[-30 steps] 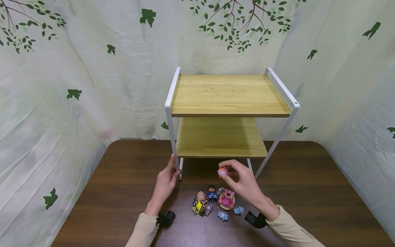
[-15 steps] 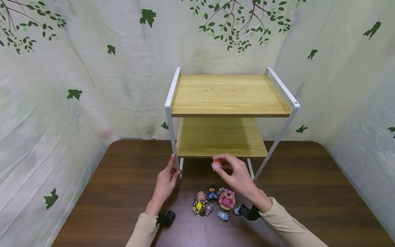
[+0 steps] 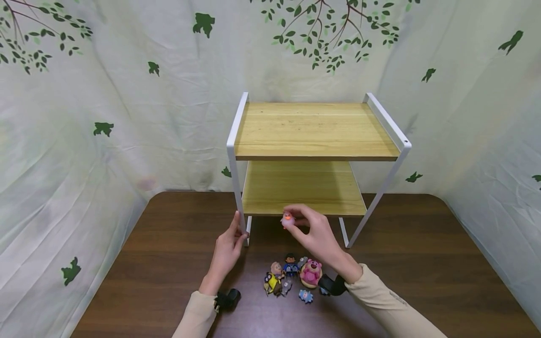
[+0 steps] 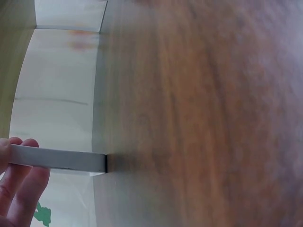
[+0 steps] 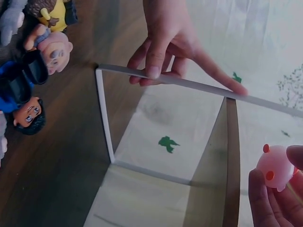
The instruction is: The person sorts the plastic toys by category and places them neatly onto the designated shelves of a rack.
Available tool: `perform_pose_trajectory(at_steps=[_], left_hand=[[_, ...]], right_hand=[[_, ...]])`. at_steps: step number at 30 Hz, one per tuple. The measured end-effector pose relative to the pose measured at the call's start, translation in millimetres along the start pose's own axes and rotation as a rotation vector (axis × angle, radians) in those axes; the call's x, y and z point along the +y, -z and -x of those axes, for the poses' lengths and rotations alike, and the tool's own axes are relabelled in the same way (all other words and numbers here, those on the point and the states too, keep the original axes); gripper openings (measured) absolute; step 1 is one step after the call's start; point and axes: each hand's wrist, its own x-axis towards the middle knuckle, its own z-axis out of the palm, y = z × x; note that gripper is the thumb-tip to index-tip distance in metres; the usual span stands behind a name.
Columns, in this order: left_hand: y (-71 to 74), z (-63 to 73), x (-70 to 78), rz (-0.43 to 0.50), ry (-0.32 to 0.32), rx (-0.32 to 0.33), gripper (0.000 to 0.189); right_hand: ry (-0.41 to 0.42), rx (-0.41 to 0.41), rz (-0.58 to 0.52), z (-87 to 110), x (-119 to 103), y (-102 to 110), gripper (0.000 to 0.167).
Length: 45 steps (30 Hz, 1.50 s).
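My right hand (image 3: 319, 237) pinches a small round pink duck figurine (image 3: 288, 219) between thumb and fingers. It is held in front of the lower board of a two-tier shelf (image 3: 317, 131), and its orange feet show in the right wrist view, where the duck figurine (image 5: 275, 168) is seen from below. My left hand (image 3: 225, 251) grips the shelf's white front left leg (image 4: 57, 158), fingers on both sides of it; the right wrist view shows one finger of the left hand (image 5: 173, 42) stretched along the leg.
Several toy figures lie near the front of the brown table (image 3: 169, 272): a pink bear (image 3: 311, 273), a figure in blue (image 3: 290, 265), a yellow one (image 3: 272, 283) and a light blue one (image 3: 305, 296). The right wrist camera (image 3: 332, 285) partly covers another. Cloth hangs behind.
My right hand has moved left and slightly away from me with the duck figurine, up to the lower board's front edge. My left hand stays on the leg.
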Motion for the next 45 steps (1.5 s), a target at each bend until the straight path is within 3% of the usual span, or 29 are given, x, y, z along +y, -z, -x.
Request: perform_pose_trajectory(at_steps=[6, 15, 18, 28, 45], left_hand=[[0.5, 0.3, -0.1, -0.015, 0.001, 0.000, 0.110], [0.4, 0.3, 0.5, -0.025, 0.022, -0.010, 0.110], [0.4, 0.0, 0.3, -0.021, 0.020, -0.010, 0.110], [-0.8, -0.4, -2.1, -0.012, -0.011, 0.010, 0.111], [-1.2, -0.4, -0.8, -0.011, -0.001, 0.009, 0.113]], right_hand=[[0.017, -0.009, -0.005, -9.9, -28.1, -1.2, 0.027], [0.030, 0.002, -0.020, -21.5, -31.8, -10.2, 0.026], [0.038, 0.006, -0.024, -24.8, -29.4, -13.0, 0.025], [0.083, 0.019, -0.044, -34.8, 12.4, -30.9, 0.028], [0.088, 0.005, -0.016, -52.6, 15.6, -44.5, 0.025]])
